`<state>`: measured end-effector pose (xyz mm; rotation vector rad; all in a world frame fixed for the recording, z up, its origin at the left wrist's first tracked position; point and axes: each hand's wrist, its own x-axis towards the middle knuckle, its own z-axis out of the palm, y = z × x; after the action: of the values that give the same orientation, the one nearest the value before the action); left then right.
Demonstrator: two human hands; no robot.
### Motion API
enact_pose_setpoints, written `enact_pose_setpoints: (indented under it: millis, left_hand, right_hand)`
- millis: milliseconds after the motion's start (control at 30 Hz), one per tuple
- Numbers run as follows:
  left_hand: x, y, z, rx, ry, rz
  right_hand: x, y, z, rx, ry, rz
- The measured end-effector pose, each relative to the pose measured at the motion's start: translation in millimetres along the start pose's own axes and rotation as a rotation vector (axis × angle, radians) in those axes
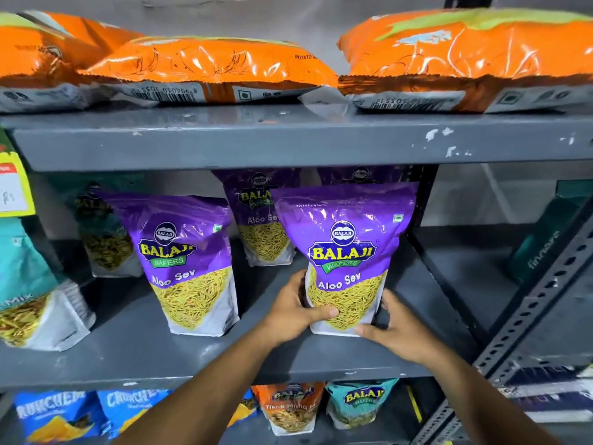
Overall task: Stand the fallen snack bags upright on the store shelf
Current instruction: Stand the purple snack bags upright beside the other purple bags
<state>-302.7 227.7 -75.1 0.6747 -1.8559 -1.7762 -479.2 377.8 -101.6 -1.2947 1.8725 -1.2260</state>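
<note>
— So what are the hands doing?

— Both are gripping the front purple Aloo Sev bag [348,252], which is standing upright on the grey middle shelf [144,351]. The left hand [296,311] is clasping that bag's lower left side, thumb lying across its front; the right hand [396,327] is pressing against its lower right corner.

— And what is sitting around that bag?

— Left of it, another purple bag [189,264] is standing upright. Behind it, two more purple bags [261,216] are standing. Further left, a teal bag [29,284] is leaning. Above it, orange bags [211,64] are lying flat on the upper shelf [288,139].
</note>
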Motion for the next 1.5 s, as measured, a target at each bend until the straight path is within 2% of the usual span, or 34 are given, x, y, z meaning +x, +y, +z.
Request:
enact_pose_setpoints:
  millis: [100, 233, 567, 667, 733, 833, 967, 1033, 1233, 1367, 1433, 1500]
  left_hand:
    - [3.7, -1.1, 23.0, -0.017, 0.033, -0.017]
    - [9.8, -4.2, 61.1, 0.049, 0.073, 0.033]
    - [14.3, -12.2, 70.8, 0.067, 0.068, 0.072]
    - [10.3, 1.7, 67.8, -0.047, 0.049, 0.113]
    - [13.1, 30.6, 60.7, -0.163, 0.130, 0.203]
    - [32.1, 88.5, 49.2, -0.296, 0.210, 0.310]
    - [48.0, 138.3, 37.5, -0.093, 0.074, 0.272]
    - [52.9, 147.6, 35.4, -0.042, 0.080, 0.265]
    - [54.9, 136.3, 41.2, -0.301, 0.179, 0.301]
    - [47.1, 136.9, 40.1, -0.344, 0.200, 0.366]
    - [29.2, 133.7, 31.8, -0.252, 0.277, 0.440]
    - [-2.0, 108.3, 15.8, -0.063, 0.410, 0.518]
  right_hand:
    - [-3.8, 2.0, -4.1, 0.103, 0.106, 0.047]
    - [-9.2, 7.5, -24.4, 0.122, 0.292, 0.117]
    - [-17.4, 4.2, -38.0, 0.065, 0.282, 0.118]
    - [-14.6, 4.1, -37.8, 0.182, 0.357, 0.023]
    - [-10.4, 3.5, -44.4, 0.289, 0.413, -0.047]
    - [-5.7, 3.4, -46.1, 0.232, 0.291, -0.076]
    - [-6.4, 18.4, -26.8, 0.202, 0.270, -0.016]
    - [-3.5, 23.4, -24.6, 0.199, 0.273, -0.006]
    - [-3.9, 34.3, -20.2, 0.161, 0.292, 0.032]
    - [-8.2, 31.4, -25.9, 0.118, 0.292, 0.007]
    - [-14.8, 27.4, -23.5, 0.072, 0.375, -0.010]
    - [-30.0, 22.4, -13.8, -0.062, 0.598, -0.045]
